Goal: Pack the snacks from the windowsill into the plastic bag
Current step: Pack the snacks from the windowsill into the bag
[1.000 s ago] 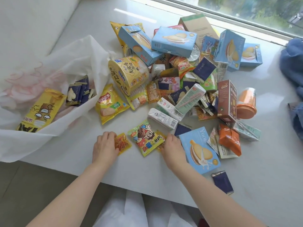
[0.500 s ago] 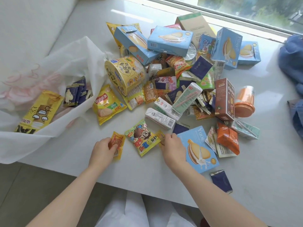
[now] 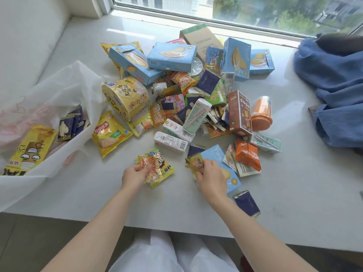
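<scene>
Both hands' fingers pinch crinkled orange packets — left hand (image 3: 135, 174), right hand (image 3: 211, 178) — labels blurred.

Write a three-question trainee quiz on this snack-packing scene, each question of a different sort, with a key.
1. True or false: the left hand grips a small orange crinkly snack packet.
2. Where does the long yellow cartoon-face snack bag lie? A) inside the white plastic bag B) on the blue cloth C) under the window frame
3. Fill in: the right hand pinches a small yellow packet that lies over a light ____ cardboard biscuit box.

Key: 1 true; 2 A; 3 blue
</scene>
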